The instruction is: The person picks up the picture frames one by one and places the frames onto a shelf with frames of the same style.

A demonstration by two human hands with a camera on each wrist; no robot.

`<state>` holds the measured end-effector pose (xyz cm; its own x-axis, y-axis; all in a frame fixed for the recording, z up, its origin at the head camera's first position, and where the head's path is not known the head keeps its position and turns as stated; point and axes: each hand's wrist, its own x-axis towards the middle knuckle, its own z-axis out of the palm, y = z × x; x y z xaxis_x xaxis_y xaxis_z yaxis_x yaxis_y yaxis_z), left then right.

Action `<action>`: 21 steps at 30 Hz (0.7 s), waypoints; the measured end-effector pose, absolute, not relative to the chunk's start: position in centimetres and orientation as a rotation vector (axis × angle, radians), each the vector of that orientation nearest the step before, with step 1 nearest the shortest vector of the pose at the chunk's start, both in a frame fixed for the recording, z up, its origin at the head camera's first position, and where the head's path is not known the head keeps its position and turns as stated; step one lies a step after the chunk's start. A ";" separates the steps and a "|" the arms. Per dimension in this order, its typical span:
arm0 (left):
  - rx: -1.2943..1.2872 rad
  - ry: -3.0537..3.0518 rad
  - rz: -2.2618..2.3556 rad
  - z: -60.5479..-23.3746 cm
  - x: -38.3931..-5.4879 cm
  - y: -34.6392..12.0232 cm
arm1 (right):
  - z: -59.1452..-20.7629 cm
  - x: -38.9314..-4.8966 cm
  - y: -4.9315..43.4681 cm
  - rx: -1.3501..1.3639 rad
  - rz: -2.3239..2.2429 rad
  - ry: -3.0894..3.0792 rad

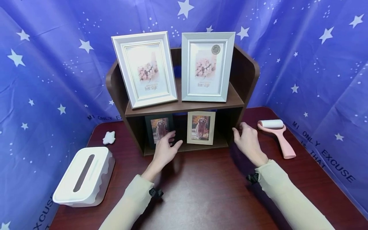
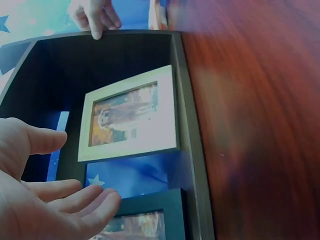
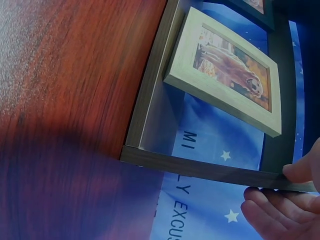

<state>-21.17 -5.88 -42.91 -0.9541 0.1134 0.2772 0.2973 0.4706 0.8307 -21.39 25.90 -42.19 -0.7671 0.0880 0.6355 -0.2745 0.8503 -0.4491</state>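
A dark brown two-tier shelf [image 1: 184, 110] stands on the table, with a cream photo frame [image 1: 214, 127] and a dark green photo frame [image 1: 147, 123] in its lower compartment, each showing a dog. My left hand [image 1: 165, 150] hovers before the dark frame, covering part of it, fingers spread and palm bare in the left wrist view. At the shelf's right side, my right hand [image 1: 248, 142] holds the side panel [image 3: 215, 171] between thumb and fingers. Up on the upper tier lean a white photo frame [image 1: 122, 64] and a pale grey photo frame [image 1: 185, 68].
To the left lies a white tissue box [image 1: 99, 156] with a small white star-shaped piece [image 1: 109, 138] behind it. On the right a pink-handled lint roller [image 1: 283, 142] rests on the reddish-brown table [image 1: 212, 188]. A blue star-patterned curtain [image 1: 66, 64] surrounds the table.
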 end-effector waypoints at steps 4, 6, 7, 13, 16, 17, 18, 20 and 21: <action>-0.404 -2.563 -1.406 -43.2 -20.4 -6.9 | -41.9 -21.5 26.1 0.134 0.707 -2.367; -0.412 -2.577 -1.365 -43.3 -20.0 -7.3 | -41.8 -21.4 26.1 0.134 0.718 -2.384; -0.413 -2.580 -1.351 -43.5 -19.9 -7.6 | -41.7 -21.4 26.2 0.131 0.723 -2.392; -0.416 -2.603 -1.285 -44.2 -18.9 -8.8 | -41.3 -20.9 26.9 0.121 0.751 -2.420; -0.409 -2.616 -1.257 -44.8 -18.4 -9.3 | -41.3 -20.8 27.3 0.129 0.764 -2.430; -0.401 -2.624 -1.252 -44.9 -18.2 -9.5 | -41.3 -20.7 27.4 0.135 0.766 -2.436; -0.397 -2.627 -1.254 -45.1 -18.1 -9.7 | -41.3 -20.7 27.5 0.138 0.767 -2.440; -0.395 -2.636 -1.250 -45.3 -17.7 -10.2 | -41.4 -20.6 27.7 0.148 0.772 -2.452; -0.397 -2.641 -1.249 -45.4 -17.5 -10.5 | -41.4 -20.4 27.8 0.153 0.772 -2.457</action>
